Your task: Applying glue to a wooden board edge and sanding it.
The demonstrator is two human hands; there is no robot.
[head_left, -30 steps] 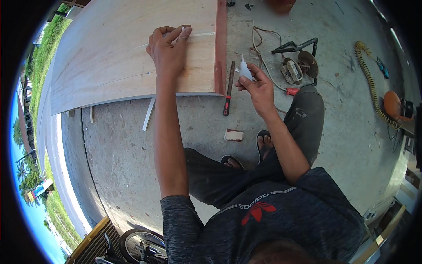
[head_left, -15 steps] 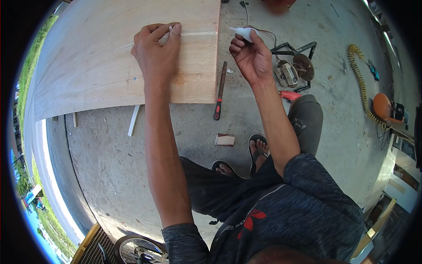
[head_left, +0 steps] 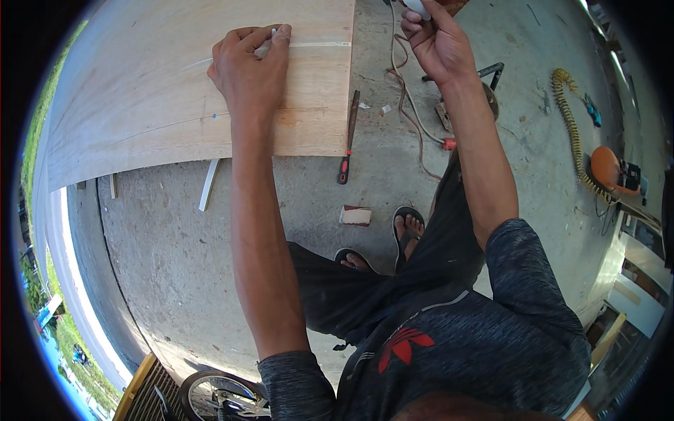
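A large plywood sheet [head_left: 309, 91] fills the upper left, with a narrow pale strip [head_left: 319, 44] running across it to its right edge. My left hand [head_left: 247, 74] rests over this strip, thumb and fingers pinched on a small white piece [head_left: 273, 33], whose kind I cannot make out. Up at the top edge, right of the sheet, my right hand [head_left: 442, 52] grips a small white squeeze bottle [head_left: 418, 8]; its pointed nozzle is out of view now.
A file with a red-and-black handle [head_left: 344, 168] lies beside the sheet's corner. A sanding block [head_left: 355, 215] is near my feet. Cords [head_left: 404, 91] and a metal-framed tool [head_left: 488, 98] lie to the right, past them a coiled yellow hose [head_left: 565, 105] and an orange compressor [head_left: 605, 167].
My right hand has moved up and to the right with the white bottle. My left hand keeps its pinch at nearly the same place. My right knee has swung left, uncovering more cord.
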